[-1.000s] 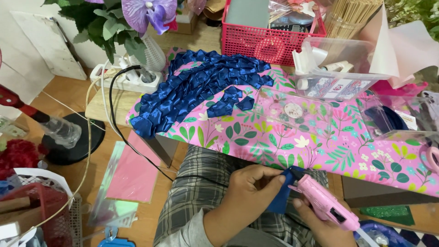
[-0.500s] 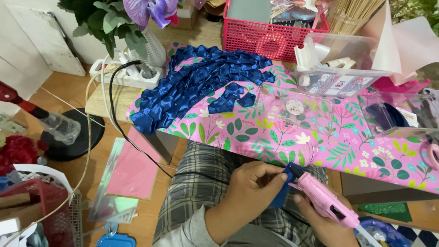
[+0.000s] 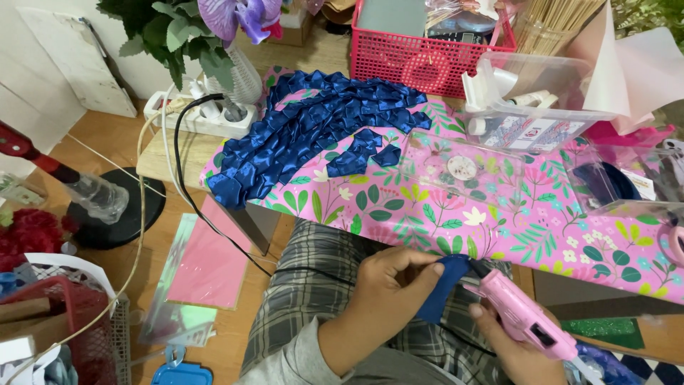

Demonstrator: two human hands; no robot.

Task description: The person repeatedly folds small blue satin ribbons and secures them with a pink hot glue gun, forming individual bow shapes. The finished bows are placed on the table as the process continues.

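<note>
My left hand (image 3: 390, 286) pinches a folded piece of dark blue satin ribbon (image 3: 440, 286) over my lap. My right hand (image 3: 511, 348) grips a pink glue gun (image 3: 524, 316), its nozzle touching the top of that ribbon piece. Both hands sit just below the front edge of a low table covered in pink floral paper (image 3: 499, 221). A large pile of folded blue ribbon petals (image 3: 299, 139) lies on the table's left part.
A red plastic basket (image 3: 420, 50) and clear boxes (image 3: 541, 100) stand at the table's back. A power strip (image 3: 206, 117) with a black cord sits left, by a vase of flowers (image 3: 242, 71). Pink sheets (image 3: 210, 260) lie on the wooden floor.
My view has shifted slightly. My hands stay together with the glue gun nozzle on the blue ribbon piece; little else has changed.
</note>
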